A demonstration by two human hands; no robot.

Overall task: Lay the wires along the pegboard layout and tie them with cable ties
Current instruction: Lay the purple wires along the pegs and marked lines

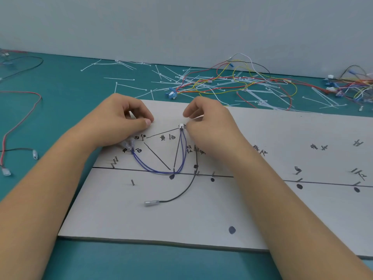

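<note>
A white pegboard (141, 219) with drawn lines, handwritten labels and metal pegs (132, 182) lies on the teal table. A pair of blue wires (149, 169) loops from clear terminals (129, 147) under my left wrist down to the main line and up to a small white connector (181, 125). A black wire (181, 196) with a clear terminal (151, 203) curves across the board. My left hand (121, 118) rests on the board with fingers curled and thumb against the forefinger, nothing visible in it. My right hand (210, 122) pinches a white cable tie (196, 117) just right of the connector.
Loose white cable ties (125, 85) lie scattered behind the board. A tangle of red, yellow, white and black wires (232, 83) sits at the back, another bundle (351, 85) at far right. A red and black wire (20, 122) lies left of the board.
</note>
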